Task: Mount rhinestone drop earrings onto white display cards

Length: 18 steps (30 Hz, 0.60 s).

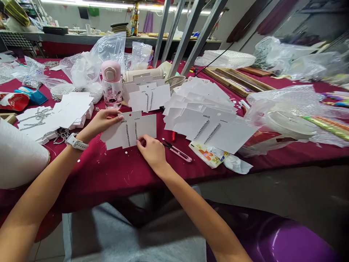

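My left hand (105, 123) pinches the upper left edge of a white earring card (147, 125) printed "MNG", holding it tilted up over the table. Two sparkling chain earrings hang on its front, a left strand (128, 134) and a right strand (136, 129). At the card's lower edge, my right hand (152, 151) is closed by the right strand's bottom end, its fingertips partly hidden. Beside that hand lies a pair of pink-handled snips (178, 151). To the right spreads a stack of finished-looking earring cards (231, 131), the front one bearing two similar strands.
A pink-lidded bottle (111, 85) and another earring card (160, 96) stand behind my hands. Loose chain strands (39, 118) lie on white cards at left, near a large white roll (20, 156). A yellow packet (207, 154) lies near the front edge; metal posts (188, 40) rise behind.
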{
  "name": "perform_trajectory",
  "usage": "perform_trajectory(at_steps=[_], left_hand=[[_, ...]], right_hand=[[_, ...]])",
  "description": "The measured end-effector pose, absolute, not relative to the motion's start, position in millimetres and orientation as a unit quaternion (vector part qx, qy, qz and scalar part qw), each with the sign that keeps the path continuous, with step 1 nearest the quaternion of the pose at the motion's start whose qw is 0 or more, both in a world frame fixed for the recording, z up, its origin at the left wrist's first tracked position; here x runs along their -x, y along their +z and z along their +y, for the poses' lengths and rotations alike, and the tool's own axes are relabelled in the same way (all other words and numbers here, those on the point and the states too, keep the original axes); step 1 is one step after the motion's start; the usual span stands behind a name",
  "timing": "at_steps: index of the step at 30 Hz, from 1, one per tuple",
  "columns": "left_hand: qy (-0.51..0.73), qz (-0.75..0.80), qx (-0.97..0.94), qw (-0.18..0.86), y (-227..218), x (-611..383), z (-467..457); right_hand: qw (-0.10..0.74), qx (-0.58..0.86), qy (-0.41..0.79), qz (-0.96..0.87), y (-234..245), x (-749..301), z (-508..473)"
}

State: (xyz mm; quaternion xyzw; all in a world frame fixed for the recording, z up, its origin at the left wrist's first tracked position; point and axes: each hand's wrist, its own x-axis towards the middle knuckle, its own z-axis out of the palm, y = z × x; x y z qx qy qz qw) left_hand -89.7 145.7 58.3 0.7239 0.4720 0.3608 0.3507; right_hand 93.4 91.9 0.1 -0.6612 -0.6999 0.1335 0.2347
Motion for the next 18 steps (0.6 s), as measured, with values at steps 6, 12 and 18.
perform_trajectory(at_steps=[6, 12, 18], left_hand=[[0.361, 0.480, -0.730, 0.327, 46.8, 93.7, 156.5], [0.371, 0.495, -0.726, 0.302, 43.2, 92.0, 158.1], [0.383, 0.503, -0.706, 0.319, 41.5, 90.4, 155.6]], right_hand=[[0.227, 0.659, 0.132, -0.705, -2.1, -91.8, 93.6], [0.224, 0.657, 0.129, -0.708, -2.3, -92.6, 93.8], [0.248, 0.659, 0.149, -0.695, -2.3, -93.9, 90.8]])
